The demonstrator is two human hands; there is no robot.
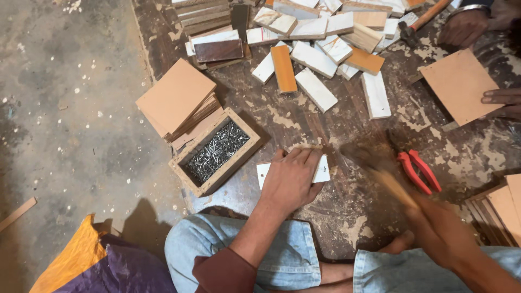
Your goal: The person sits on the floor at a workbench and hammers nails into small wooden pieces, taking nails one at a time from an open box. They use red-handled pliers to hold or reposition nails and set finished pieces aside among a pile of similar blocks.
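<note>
My left hand presses flat on a small white board lying on the worn wooden floor, fingertips at its far edge. My right hand grips the wooden handle of a hammer, which is blurred with motion; its head is just right of the white board. My knees in blue jeans frame the bottom of the view.
A wooden box of nails sits left of my hand, beside a stack of tan square boards. Several white and orange wood strips lie beyond. Red pliers lie at right. Another person's hands hold a hammer and a tan board.
</note>
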